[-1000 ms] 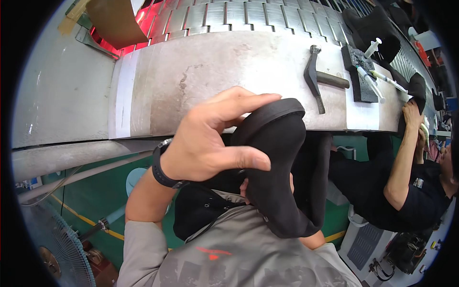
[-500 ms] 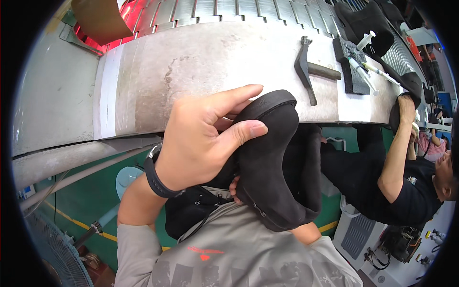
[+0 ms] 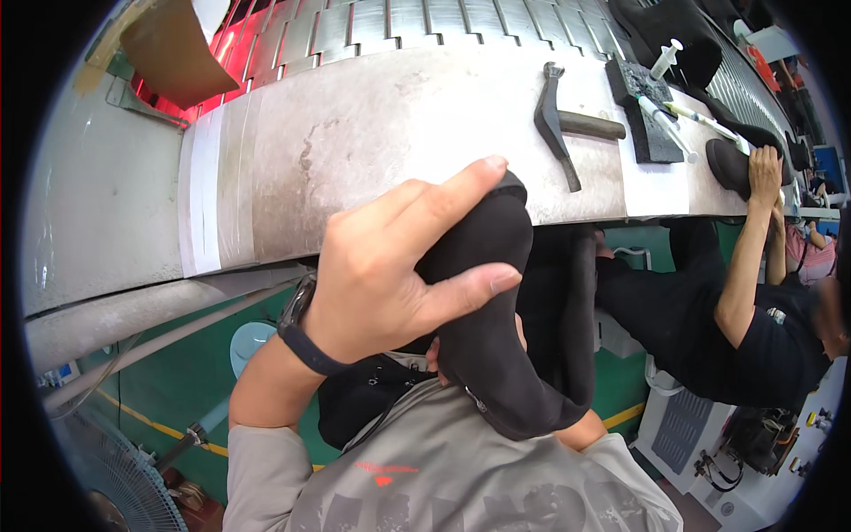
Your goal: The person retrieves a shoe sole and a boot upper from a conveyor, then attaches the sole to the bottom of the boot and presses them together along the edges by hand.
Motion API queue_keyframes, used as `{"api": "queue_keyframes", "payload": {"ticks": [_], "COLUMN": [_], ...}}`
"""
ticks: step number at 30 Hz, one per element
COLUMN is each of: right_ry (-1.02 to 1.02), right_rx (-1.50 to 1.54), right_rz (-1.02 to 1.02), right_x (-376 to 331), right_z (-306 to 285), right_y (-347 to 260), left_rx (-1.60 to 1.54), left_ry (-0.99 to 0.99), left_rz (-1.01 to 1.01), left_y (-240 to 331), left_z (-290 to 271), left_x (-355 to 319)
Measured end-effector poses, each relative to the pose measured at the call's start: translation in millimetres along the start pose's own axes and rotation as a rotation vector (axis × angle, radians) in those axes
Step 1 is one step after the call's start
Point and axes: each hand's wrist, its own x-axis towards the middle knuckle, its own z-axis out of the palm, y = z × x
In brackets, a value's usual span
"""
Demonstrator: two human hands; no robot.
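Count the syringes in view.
3: one syringe at the far end of the black block, another lying along its right edge, a third extending rightward. Others may be hidden.

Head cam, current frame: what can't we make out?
Head view:
Right hand: mostly hidden behind the black boot; its grip can't be judged.
Left hand: beyond thumb and index, digits are largely hidden by its own back or the boot.
Fan: cut off by the dark fisheye rim.

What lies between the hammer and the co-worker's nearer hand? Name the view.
In the head view: a black block bearing syringes, over a white strip, then a dark boot at the co-worker's hand.
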Motion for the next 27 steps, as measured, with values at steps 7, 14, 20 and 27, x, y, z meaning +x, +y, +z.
{"api": "queue_keyframes", "payload": {"ticks": [7, 14, 20, 27], "right_ry": [0.283, -0.375, -0.364, -0.272], "right_rx": [0.359, 0.823, 0.884, 0.747], "right_rz": [0.031, 0.213, 0.210, 0.222], "right_x": [-9.9, -13.0, -15.7, -17.1], "right_z": [18.3, -32.6, -27.9, -28.6], "right_y": [-28.1, 13.4, 18.8, 19.9], "left_rx": [0.322, -0.495, -0.437, -0.468], "left_ry": [-0.234, -0.024, 0.068, 0.048], "left_rz": [0.075, -0.220, -0.260, -0.293], "left_y": [1.0, -12.0, -4.8, -2.5], "left_z": [-11.9, 30.4, 39.0, 31.9], "left_x": [17.2, -19.3, -34.3, -23.2]}}
